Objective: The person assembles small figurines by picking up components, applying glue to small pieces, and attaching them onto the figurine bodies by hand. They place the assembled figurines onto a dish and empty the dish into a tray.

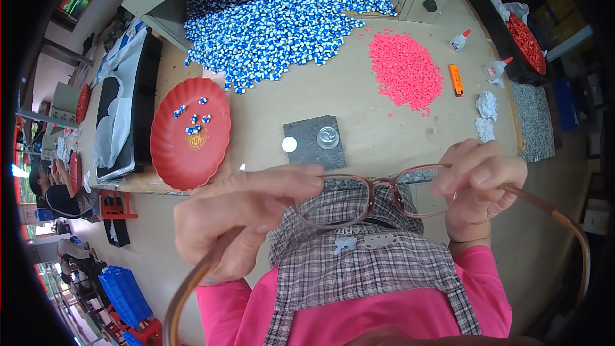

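Note:
A pair of eyeglasses (383,182) with thin brownish frames is held up above the table's front edge, temples spread toward me. My left hand (221,218) pinches it by the left rim and temple, and my right hand (483,179) grips the right side near the hinge. Beyond the glasses lies a dark grey square slab (304,129). A white round disc (289,145) rests at its left edge, and a clear round piece (328,138) sits on its right part.
Left stands a red scalloped tray (168,134) with several blue-and-white pieces. Behind are a large heap of similar pieces (269,38) and a pink heap (405,70). Right are an orange flat object (456,81), two glue bottles (459,41) and crumpled white tissue (486,106).

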